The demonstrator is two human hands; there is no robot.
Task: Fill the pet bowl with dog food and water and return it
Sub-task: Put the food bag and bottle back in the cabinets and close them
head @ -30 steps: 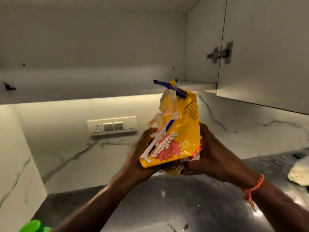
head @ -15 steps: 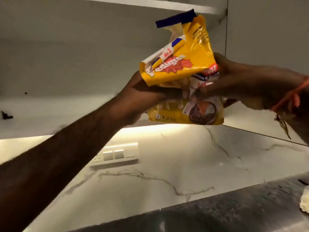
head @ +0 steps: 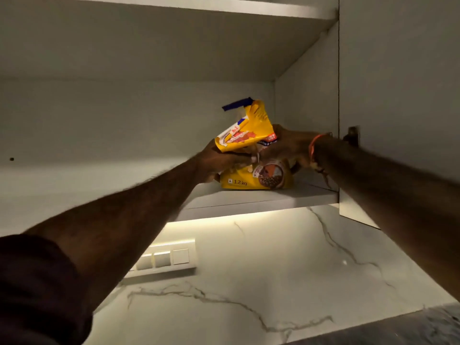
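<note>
Dog food bag point(head: 251, 155), lifted off the counter a second ago, now sits on the cabinet shelf point(head: 249, 199), left hand point(head: 219, 161) and right hand point(head: 286, 145) both still clasped round its folded top — food step likely finished; bowl out of view.

Dog food bag point(head: 251, 175) on cabinet shelf point(head: 249, 199), far right corner.
I see left hand point(head: 219, 161) and right hand point(head: 288, 148) gripping its folded top.

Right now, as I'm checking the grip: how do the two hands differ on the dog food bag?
The left hand grips the dog food bag from its left side; the right hand from its right. The right wrist wears an orange band; the left is bare. Both clasp its folded middle.
</note>
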